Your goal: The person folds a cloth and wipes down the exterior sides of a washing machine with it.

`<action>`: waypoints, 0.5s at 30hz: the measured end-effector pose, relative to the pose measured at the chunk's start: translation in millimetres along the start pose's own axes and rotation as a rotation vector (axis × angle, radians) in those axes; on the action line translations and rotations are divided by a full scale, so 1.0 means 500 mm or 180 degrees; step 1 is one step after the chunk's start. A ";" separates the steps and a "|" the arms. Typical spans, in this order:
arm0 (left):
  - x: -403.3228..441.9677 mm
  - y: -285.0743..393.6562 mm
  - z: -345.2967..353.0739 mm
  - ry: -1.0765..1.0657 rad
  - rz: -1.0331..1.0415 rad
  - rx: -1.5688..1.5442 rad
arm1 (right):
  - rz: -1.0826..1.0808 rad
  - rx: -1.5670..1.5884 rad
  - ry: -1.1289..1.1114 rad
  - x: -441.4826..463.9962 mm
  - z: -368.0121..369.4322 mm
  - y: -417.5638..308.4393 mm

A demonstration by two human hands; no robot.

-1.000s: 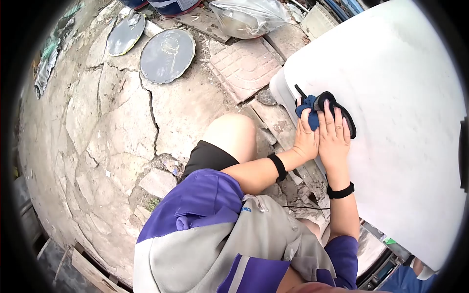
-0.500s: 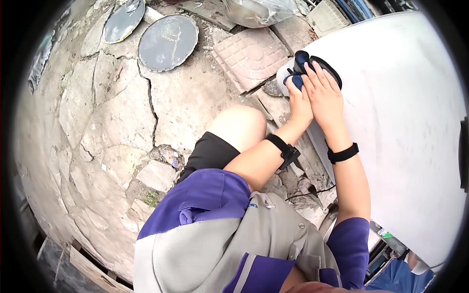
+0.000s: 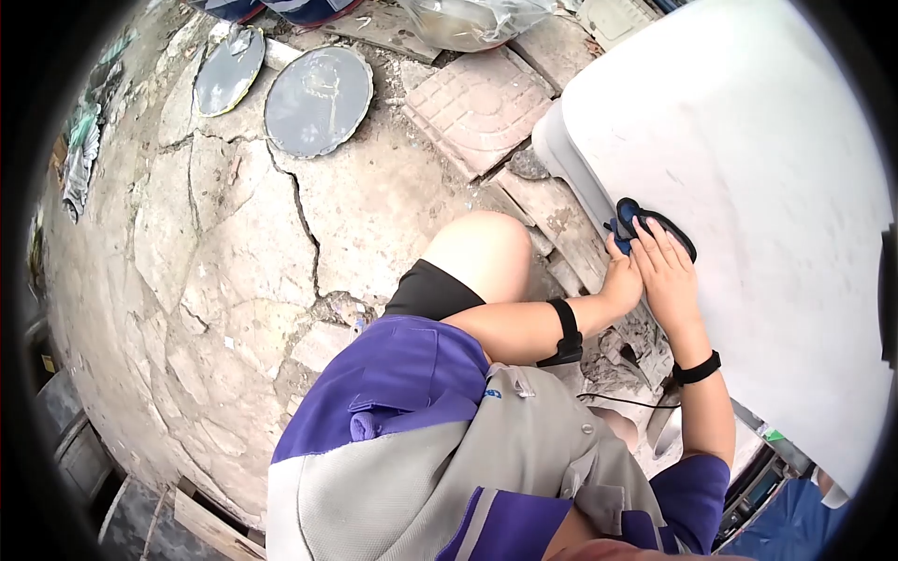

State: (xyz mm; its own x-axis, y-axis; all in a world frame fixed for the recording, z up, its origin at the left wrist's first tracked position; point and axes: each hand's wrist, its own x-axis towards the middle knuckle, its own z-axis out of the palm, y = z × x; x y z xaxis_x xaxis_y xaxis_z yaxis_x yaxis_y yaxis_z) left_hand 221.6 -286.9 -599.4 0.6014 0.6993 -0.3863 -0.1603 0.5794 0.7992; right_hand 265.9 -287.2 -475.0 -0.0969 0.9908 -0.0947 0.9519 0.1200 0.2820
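A dark blue and black pad (image 3: 629, 209) with a raised black rim lies on the white panel (image 3: 776, 187), close to its left edge. My right hand (image 3: 668, 280) rests flat over the pad's near side, fingers stretched out. Beside it, my left hand (image 3: 622, 283) is closed around the blue part at the pad's left end, its fingers partly hidden. The two hands touch. What the pad's underside looks like is hidden.
Two round grey discs (image 3: 319, 101) lie on cracked concrete at the upper left. A patterned tile (image 3: 479, 107) and a clear plastic bag (image 3: 477, 21) are beyond the panel's left edge. Below the panel runs a thin black cable (image 3: 622, 400).
Both hands and the pad first went forward along the panel's edge, then came back toward my body and slightly right. The camera view has shifted too.
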 end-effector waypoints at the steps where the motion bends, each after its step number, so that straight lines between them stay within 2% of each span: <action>1: -0.004 0.011 -0.002 -0.0063 -0.0113 0.0040 | 0.0000 -0.0101 -0.0078 -0.006 -0.006 0.000; 6: 0.032 0.084 -0.052 -0.0151 -0.0237 0.0493 | -0.0188 -0.0490 -0.0348 0.043 -0.011 0.001; 10: 0.119 0.097 -0.110 0.1055 0.0939 0.0620 | -0.0163 -0.0371 0.0103 0.156 0.032 -0.023; 12: 0.166 0.125 -0.148 0.1351 0.0733 0.0584 | -0.0274 -0.0414 0.0336 0.222 0.049 -0.028; 14: 0.208 0.139 -0.177 0.1638 0.1134 0.0516 | -0.0309 -0.0532 0.0529 0.268 0.059 -0.030; 15: 0.211 0.151 -0.187 0.1651 0.1078 0.0499 | -0.0241 -0.0507 0.0607 0.277 0.063 -0.037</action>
State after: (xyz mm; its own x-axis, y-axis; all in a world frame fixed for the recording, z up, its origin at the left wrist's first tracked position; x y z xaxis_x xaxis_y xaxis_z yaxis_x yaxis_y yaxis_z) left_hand 200.1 -130.1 -622.8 0.0741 0.9675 -0.2418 -0.1351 0.2500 0.9588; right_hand 244.2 -154.2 -523.6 -0.2335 0.9707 0.0563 0.8835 0.1876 0.4292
